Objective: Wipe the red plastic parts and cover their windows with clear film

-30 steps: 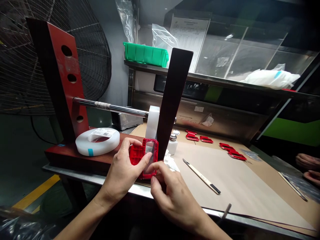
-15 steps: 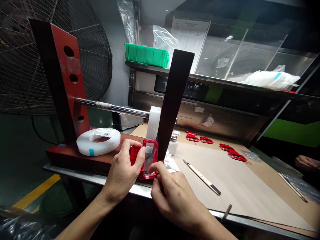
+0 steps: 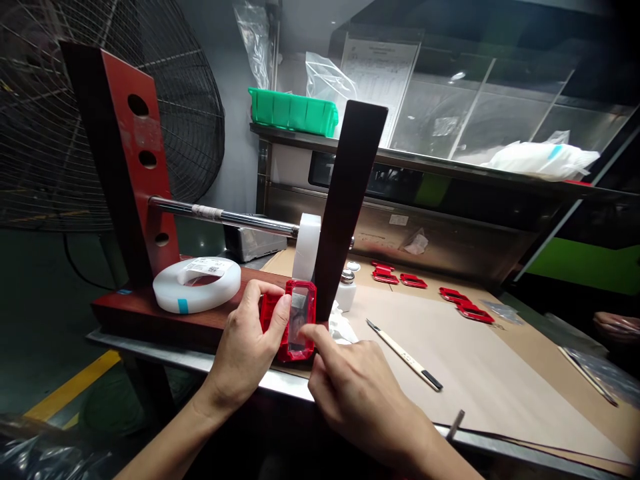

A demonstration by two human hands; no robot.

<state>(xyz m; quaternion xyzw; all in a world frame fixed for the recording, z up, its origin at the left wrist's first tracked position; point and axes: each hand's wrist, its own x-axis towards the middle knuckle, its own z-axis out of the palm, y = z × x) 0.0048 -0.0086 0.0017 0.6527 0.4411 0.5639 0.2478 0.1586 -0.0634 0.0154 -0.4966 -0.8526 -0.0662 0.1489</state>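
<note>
My left hand [image 3: 250, 347] pinches a red plastic frame [image 3: 313, 320] with a clear middle, thumb on its front left edge. My right hand [image 3: 360, 387] holds nothing. Its index finger is stretched out with the tip touching the lower part of the clear middle, while the other fingers curl below. Just above the frame, a strip of film runs down from a narrow white roll [image 3: 309, 233] on a metal rod [image 3: 250, 220]. Whether the strip is joined to the frame I cannot tell.
The rod spans a dark red wooden stand [image 3: 135, 153]. A second film roll [image 3: 165, 287] lies on its base. To the right are a craft knife [image 3: 405, 357], a white bottle [image 3: 346, 293] and several red frames [image 3: 475, 313]. Another person's hand [image 3: 617, 327] shows at far right.
My right index fingertip has slid slightly up over the clear middle, and the right hand has shifted a little rightward. My left hand and the red frame have barely moved.
</note>
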